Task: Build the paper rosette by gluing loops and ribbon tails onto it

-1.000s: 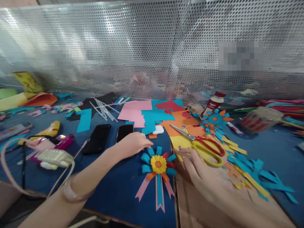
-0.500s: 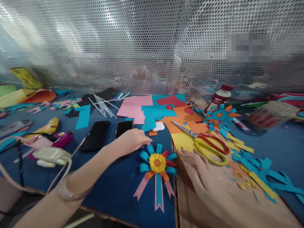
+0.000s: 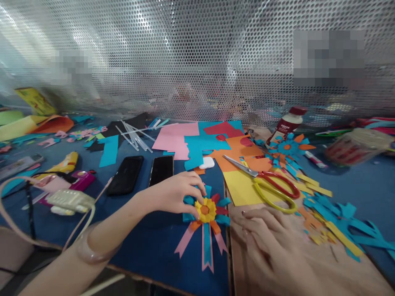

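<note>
A paper rosette with a ruffled yellow centre, blue, red and orange loops and pink and blue tails lies flat on the blue tabletop. My left hand reaches over its left side, thumb and fingers curved against the edge of the yellow centre. The fingers cover some of the blue loops. Just right of the rosette, my right hand rests on a brown board, holding nothing, its fingers loosely bent and apart. Beyond that hand lie scissors with red and yellow handles on yellow paper.
Two black phones lie behind my left forearm, with a power strip and cables further left. Coloured sheets, a white case, a bottle, a blue paper flower and paper scraps surround the work area.
My left hand has come down and toward me from behind the rosette onto its yellow centre. My right hand has drawn back slightly, and its fingers are more bent.
</note>
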{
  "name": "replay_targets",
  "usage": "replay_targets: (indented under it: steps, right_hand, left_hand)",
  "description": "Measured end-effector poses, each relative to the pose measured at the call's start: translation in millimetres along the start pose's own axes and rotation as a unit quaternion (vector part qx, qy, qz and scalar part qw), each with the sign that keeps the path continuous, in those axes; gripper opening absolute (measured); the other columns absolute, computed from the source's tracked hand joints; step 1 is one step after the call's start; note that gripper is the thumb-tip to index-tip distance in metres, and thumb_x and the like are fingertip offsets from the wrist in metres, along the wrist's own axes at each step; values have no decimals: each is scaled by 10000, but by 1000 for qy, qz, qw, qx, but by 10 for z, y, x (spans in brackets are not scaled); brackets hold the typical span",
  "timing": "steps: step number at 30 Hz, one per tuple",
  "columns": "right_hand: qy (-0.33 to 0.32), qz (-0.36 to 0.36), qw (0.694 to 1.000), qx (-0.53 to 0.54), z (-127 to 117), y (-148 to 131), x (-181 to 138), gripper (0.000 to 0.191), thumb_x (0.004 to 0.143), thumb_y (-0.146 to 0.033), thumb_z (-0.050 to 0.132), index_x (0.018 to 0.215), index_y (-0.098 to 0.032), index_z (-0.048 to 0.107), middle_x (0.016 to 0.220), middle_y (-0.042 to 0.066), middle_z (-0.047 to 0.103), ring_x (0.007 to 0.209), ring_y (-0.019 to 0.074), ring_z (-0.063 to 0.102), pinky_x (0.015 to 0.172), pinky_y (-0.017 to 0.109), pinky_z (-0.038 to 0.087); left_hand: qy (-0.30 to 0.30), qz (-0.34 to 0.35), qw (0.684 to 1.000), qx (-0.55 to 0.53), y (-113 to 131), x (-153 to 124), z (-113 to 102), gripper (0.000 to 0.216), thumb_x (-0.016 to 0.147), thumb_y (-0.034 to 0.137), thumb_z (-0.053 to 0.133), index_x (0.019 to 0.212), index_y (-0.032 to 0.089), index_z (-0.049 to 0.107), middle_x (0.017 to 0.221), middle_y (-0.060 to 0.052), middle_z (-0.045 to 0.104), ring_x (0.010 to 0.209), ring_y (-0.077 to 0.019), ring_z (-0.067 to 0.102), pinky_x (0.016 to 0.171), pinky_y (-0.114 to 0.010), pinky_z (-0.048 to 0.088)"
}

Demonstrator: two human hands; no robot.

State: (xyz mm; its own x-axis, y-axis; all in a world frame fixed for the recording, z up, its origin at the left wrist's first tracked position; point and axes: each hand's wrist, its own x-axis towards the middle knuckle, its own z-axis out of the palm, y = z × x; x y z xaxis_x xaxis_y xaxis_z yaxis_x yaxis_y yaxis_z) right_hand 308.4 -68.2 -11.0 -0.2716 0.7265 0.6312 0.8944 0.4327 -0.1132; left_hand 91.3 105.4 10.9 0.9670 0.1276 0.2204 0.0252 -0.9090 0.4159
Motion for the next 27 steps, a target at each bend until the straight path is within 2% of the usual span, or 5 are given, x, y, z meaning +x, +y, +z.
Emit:
replay_targets:
  steps: [6,16,21,24,27]
  right_hand:
    - [-19,16,999,45,74,21,-58,156,814,-90,505,886,-151,629,888,101,596,894,231,494,750,357,408]
    - [-11,7,998,61,70,-6,-6,180,831,-75,484,858,-160,641,816,65,614,825,183,488,787,324,368]
    - [-16,-46,998,47,123,-65,-67,142,886,-160,498,884,-192,636,767,8,657,754,171,473,747,340,322]
    - [-42,-78,996,11,198,-117,-162,166,909,-259,492,943,-214,648,726,-7,641,721,181,443,710,350,298]
    - [-68,-87,994,-9,247,-152,-223,209,912,-254,459,958,-212,659,706,5,623,710,188,433,699,357,286]
  left_hand:
    - [-37,3,999,8,49,17,38,205,740,368,730,848,202,679,1066,-55,638,1051,-221,516,954,-374,391]
    - [-44,3,999,14,31,6,102,154,793,364,680,817,212,692,1061,-41,643,1046,-212,523,939,-370,403]
    - [-44,6,999,14,45,8,72,163,800,371,671,821,210,690,1074,-42,642,1057,-212,522,931,-366,410]
    - [-40,7,999,19,78,14,34,169,798,368,674,838,205,684,1079,-56,647,1062,-215,526,947,-377,402]
    - [-38,3,999,19,113,17,17,205,746,375,723,828,195,669,1083,-54,647,1089,-225,513,970,-381,386]
